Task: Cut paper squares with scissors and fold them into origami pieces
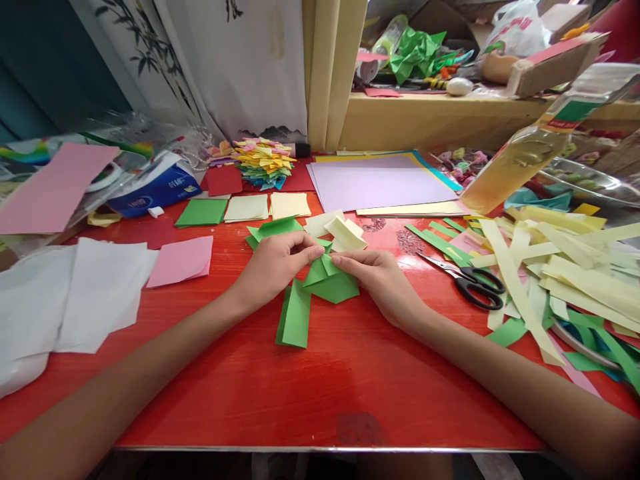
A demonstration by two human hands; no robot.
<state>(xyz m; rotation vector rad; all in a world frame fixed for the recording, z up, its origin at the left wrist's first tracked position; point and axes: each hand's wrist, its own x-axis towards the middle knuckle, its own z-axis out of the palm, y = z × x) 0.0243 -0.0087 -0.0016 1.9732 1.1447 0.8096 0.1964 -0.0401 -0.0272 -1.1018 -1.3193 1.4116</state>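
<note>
Between my two hands is a folded piece of green paper [332,283], its creases and flaps showing. My left hand [281,261] pinches its upper left part between thumb and fingers. On the other side, my right hand [373,272] grips the upper right edge with thumb and forefinger. Just below my left hand lies a creased green paper strip [294,317]. More green folded paper [273,227] pokes out behind my left fingers. Cream folded papers [345,232] rest right behind the fingertips.
Black-handled scissors [477,283] lie to the right beside a heap of paper strips [560,260]. A leaning bottle [530,147] stands behind them. At left are pink squares [181,261] and white sheets [103,293]. Lilac sheets [380,183] and a colourful folded-paper stack [265,162] sit at the back.
</note>
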